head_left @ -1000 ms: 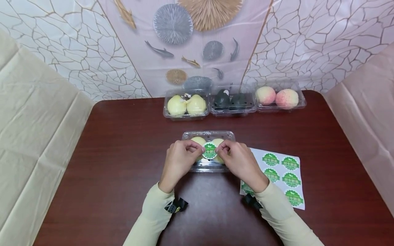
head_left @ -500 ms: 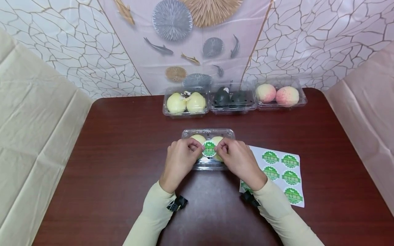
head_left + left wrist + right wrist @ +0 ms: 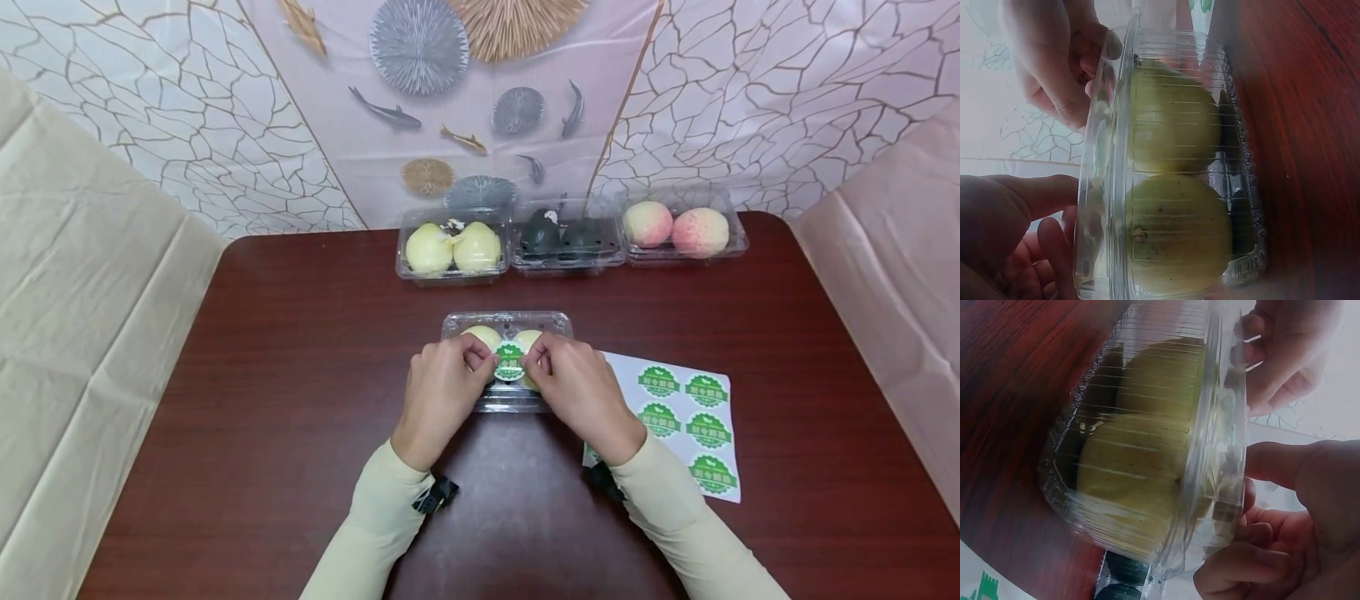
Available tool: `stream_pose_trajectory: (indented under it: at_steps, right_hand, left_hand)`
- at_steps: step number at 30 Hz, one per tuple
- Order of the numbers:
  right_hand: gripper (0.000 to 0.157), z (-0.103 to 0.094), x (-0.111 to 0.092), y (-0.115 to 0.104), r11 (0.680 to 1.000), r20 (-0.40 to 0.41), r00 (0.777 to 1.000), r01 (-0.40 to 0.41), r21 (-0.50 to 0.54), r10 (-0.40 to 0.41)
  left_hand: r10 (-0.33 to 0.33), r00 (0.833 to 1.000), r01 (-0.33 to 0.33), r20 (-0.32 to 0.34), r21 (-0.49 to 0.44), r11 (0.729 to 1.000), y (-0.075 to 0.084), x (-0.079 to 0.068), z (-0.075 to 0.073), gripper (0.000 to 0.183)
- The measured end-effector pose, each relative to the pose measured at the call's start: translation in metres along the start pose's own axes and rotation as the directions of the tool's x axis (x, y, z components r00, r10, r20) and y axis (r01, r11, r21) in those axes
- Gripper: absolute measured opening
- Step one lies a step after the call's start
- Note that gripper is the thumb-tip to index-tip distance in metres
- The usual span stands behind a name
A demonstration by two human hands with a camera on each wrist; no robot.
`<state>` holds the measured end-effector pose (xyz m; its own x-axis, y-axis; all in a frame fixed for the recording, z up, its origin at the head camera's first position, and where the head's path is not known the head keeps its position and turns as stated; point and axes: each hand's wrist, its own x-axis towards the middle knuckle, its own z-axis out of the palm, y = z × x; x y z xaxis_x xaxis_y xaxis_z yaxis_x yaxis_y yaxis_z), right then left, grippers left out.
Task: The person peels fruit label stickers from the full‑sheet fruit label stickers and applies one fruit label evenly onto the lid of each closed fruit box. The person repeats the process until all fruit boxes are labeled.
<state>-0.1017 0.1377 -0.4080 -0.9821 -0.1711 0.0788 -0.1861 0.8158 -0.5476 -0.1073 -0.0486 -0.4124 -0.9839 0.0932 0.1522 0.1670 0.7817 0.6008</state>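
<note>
In the head view, a round green-and-white sticker (image 3: pixel 510 361) lies over the middle of a clear plastic fruit box (image 3: pixel 513 403). My left hand (image 3: pixel 444 387) pinches its left edge between thumb and forefinger, and my right hand (image 3: pixel 583 387) pinches the right edge the same way. Two yellow-green pears (image 3: pixel 1175 234) show through the ribbed side of the box in the left wrist view. Seen from the right wrist, the thumb and fingers of the right hand (image 3: pixel 1279 519) are right at the lid. The sticker's underside is hidden.
A white sheet of matching stickers (image 3: pixel 678 412) lies to the right, partly under the right forearm. Along the back edge stand three clear boxes: one with yellow pears (image 3: pixel 452 248), one with dark green fruit (image 3: pixel 561 235), one with peaches (image 3: pixel 678 229). Patterned cloth hangs behind.
The head view has shifted slightly, so the scene sits a little higher. Both hands keep their pinch on the sticker over the lid, with hardly any movement.
</note>
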Motion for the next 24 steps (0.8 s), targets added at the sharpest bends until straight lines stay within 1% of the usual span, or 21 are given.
stream_pose_trajectory:
  at_steps: [6,8,9,10,12,14,15,17,18,21,24]
  right_hand:
    - [0.007,0.001,-0.001,-0.001,1.0,-0.004,1.0,-0.006,-0.023,0.006]
    - [0.012,0.002,-0.002,-0.001,1.0,-0.012,1.0,-0.001,-0.029,0.001]
    - [0.015,0.002,-0.003,-0.001,0.999,-0.019,1.0,0.01,-0.032,-0.01]
    - [0.018,0.002,-0.004,-0.001,0.999,-0.027,0.999,0.028,-0.037,-0.029]
    - [0.022,0.002,-0.008,0.0,0.993,-0.044,0.994,0.093,-0.068,-0.096]
    - [0.025,0.003,-0.012,0.0,0.979,-0.048,0.984,0.167,-0.113,-0.173]
    - [0.026,0.003,-0.013,0.0,0.971,-0.046,0.977,0.198,-0.136,-0.206]
    - [0.027,0.003,-0.015,0.001,0.954,-0.037,0.967,0.241,-0.178,-0.252]
    - [0.027,0.003,-0.015,0.002,0.949,-0.032,0.965,0.25,-0.191,-0.26]
    - [0.025,0.003,-0.014,0.002,0.943,-0.025,0.961,0.267,-0.201,-0.277]
    - [0.027,0.003,-0.011,0.003,0.923,-0.017,0.944,0.318,-0.215,-0.329]
  left_hand:
    - [0.005,1.0,-0.004,-0.009,0.017,1.0,0.0,-0.001,0.001,0.012]
    - [0.027,1.0,-0.027,-0.006,0.026,0.999,0.0,-0.002,0.002,0.013]
    - [0.05,0.999,-0.05,0.0,0.036,0.998,0.0,-0.002,0.002,0.012]
    - [0.077,0.997,-0.077,0.006,0.045,0.996,-0.001,-0.002,0.002,0.01]
    - [0.136,0.99,-0.138,0.025,0.063,0.988,-0.002,-0.002,0.001,0.006]
    - [0.192,0.98,-0.196,0.044,0.085,0.977,-0.003,-0.003,0.0,0.006]
    - [0.21,0.976,-0.214,0.055,0.091,0.973,-0.004,-0.003,-0.001,0.006]
    - [0.228,0.971,-0.235,0.075,0.097,0.967,-0.005,-0.002,-0.002,0.01]
    - [0.233,0.969,-0.242,0.087,0.1,0.965,-0.005,-0.002,-0.003,0.012]
    - [0.243,0.961,-0.257,0.13,0.107,0.96,-0.005,0.0,-0.005,0.017]
    - [0.261,0.949,-0.283,0.175,0.116,0.952,-0.003,0.002,-0.007,0.021]
